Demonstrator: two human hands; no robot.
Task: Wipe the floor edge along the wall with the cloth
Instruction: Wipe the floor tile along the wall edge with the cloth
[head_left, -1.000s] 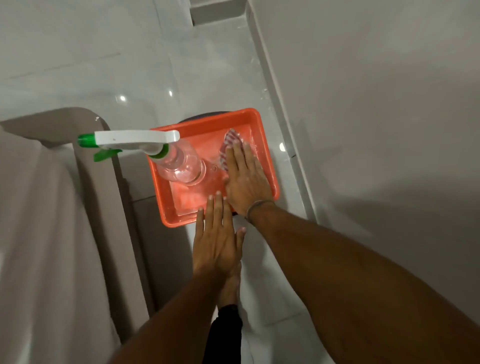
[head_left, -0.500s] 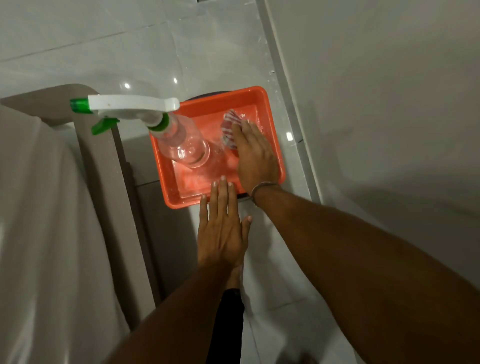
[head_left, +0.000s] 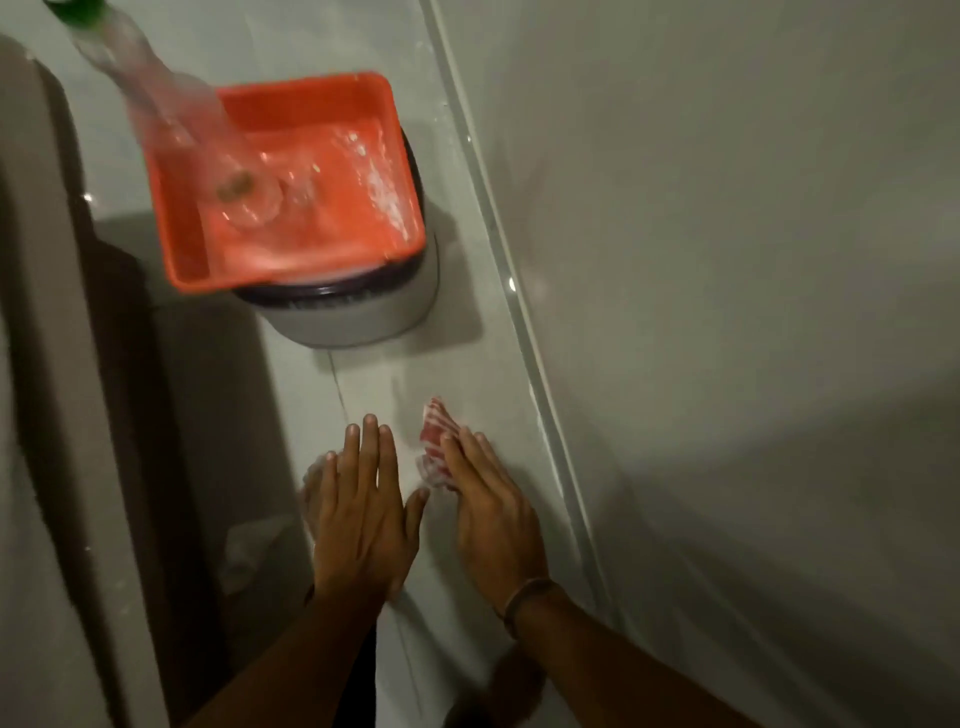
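Floor (head_left: 467, 364): pale glossy tile, bordered along its 3 o'clock side by a light skirting strip (head_left: 524, 322) at the foot of the grey wall (head_left: 727, 260).

Cloth (head_left: 435, 447): red-and-white striped, bunched, lying on the floor near the skirting but not against it; most of it shows beyond the fingertips toward 12 o'clock.

Right hand (head_left: 491, 514): flat, fingers extended and together, palm down, pressing on the near part of the cloth; a thin band circles the wrist.

Left hand (head_left: 363, 509): flat and spread open on the tile just beside the right hand at its 9 o'clock, holding nothing.

Tray (head_left: 187, 244): orange, rectangular, wet inside, well apart from the hands toward 11 o'clock; it sits on a dark-rimmed grey round container (head_left: 363, 317).

Spray bottle (head_left: 192, 135): clear, blurred, standing in the tray's 9 o'clock half, green top cut off by the frame edge.

Furniture (head_left: 62, 415): beige, upholstered-looking, filling the 9 o'clock side.
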